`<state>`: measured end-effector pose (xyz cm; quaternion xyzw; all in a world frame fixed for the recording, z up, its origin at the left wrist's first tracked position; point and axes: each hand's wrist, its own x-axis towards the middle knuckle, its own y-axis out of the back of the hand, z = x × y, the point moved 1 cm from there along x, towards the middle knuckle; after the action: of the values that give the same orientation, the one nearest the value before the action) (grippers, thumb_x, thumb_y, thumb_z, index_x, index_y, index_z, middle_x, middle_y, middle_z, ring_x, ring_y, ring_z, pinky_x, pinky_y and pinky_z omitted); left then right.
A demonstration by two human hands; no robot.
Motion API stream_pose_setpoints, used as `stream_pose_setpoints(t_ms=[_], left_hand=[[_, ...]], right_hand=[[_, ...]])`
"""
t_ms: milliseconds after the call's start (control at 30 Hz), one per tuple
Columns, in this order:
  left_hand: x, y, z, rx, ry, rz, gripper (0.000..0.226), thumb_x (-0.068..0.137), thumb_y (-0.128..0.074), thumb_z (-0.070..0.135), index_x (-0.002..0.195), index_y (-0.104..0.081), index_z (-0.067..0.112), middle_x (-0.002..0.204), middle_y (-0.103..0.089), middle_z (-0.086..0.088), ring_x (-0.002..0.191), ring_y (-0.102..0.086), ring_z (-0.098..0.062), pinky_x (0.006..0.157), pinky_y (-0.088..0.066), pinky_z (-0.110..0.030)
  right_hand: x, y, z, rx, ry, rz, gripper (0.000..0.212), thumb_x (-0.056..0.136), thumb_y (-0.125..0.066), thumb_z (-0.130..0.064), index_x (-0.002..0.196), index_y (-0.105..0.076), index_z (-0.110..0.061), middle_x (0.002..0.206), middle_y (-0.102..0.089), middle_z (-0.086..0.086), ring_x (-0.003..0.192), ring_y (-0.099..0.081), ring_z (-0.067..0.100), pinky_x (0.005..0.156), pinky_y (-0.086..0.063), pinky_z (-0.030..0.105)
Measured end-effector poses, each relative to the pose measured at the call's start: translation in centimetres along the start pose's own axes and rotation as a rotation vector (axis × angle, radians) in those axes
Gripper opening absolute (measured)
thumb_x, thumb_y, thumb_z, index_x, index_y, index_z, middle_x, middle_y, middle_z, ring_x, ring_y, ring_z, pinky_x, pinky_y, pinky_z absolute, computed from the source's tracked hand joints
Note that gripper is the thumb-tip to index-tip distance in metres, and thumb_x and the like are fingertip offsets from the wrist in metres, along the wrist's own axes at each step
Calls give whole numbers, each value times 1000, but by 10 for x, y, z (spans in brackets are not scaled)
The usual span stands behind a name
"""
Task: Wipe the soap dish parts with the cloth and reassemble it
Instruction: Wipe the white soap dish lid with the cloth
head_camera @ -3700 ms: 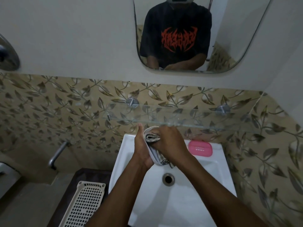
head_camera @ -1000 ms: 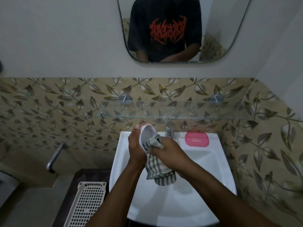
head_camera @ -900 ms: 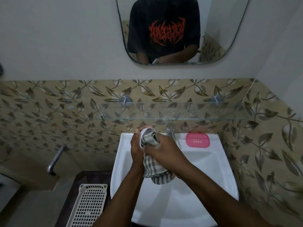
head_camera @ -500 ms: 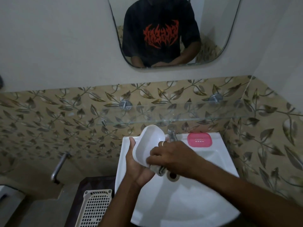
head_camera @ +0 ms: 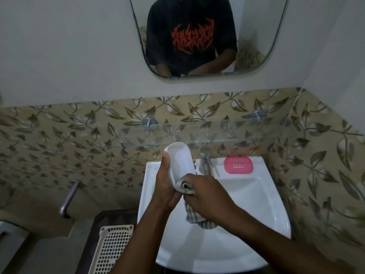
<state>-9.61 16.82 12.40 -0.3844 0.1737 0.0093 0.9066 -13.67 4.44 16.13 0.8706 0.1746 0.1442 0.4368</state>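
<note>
Since half a second ago, the white oval plastic soap dish tray (head_camera: 180, 161) has tipped more upright, its long axis now running from the palm up toward the wall, hollow side facing the camera. Nearest, the right hand (head_camera: 205, 196) is closed around the bunched grey-and-white checked cloth (head_camera: 194, 210), pressing it against the tray's lower end while a loose tail hangs over the basin. Just to its left, the left hand (head_camera: 165, 183) wraps the tray's left edge, thumb up along the rim. Both hands sit over the left half of the white ceramic washbasin (head_camera: 246, 194), with open bowl below and to the right. The cloth hand is at the tray's near end, so the coming stroke likely runs up along the long axis. Beyond, the steel tap (head_camera: 205, 161) stands close to the tray's right edge. On the basin's back right corner lies the pink rounded plastic insert (head_camera: 238, 165), probably slotted, well apart from both hands.
</note>
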Motion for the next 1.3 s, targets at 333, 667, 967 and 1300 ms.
stream_pose_setpoints(t_ms=[333, 667, 967, 1300], left_hand=[[5, -4, -6, 85, 43, 11, 81, 78, -45, 64, 137, -49, 9, 105, -64, -16, 92, -62, -28, 84, -54, -45], [0, -6, -13, 34, -106, 66, 76, 68, -53, 71, 112, -63, 10, 85, -74, -11, 76, -72, -25, 70, -61, -38], [-9, 18, 9, -127, 179, -383, 100, 77, -58, 72, 153, -27, 14, 157, -27, -23, 142, -27, -41, 115, -19, -63], [-4, -2, -5, 41, -4, -69, 34, 95, -45, 23, 119, -64, 9, 114, -71, -14, 93, -72, -27, 71, -60, -35]], right_hand=[[-5, 4, 13, -607, 125, 65, 33, 57, -77, -9, 86, -72, -26, 78, -67, -5, 68, -64, 20, 48, -37, 25], [-1, -10, -1, 365, -205, 117, 31, 79, -72, -30, 108, -68, -21, 102, -73, -6, 91, -67, 11, 83, -55, 26], [18, 40, 50, -870, 527, 188, 28, 75, -46, -3, 82, -62, -25, 77, -60, -4, 60, -53, 19, 46, -18, 27], [8, 18, 32, -760, 276, 155, 35, 37, -76, -2, 62, -61, -21, 57, -54, -3, 47, -53, 18, 44, -12, 26]])
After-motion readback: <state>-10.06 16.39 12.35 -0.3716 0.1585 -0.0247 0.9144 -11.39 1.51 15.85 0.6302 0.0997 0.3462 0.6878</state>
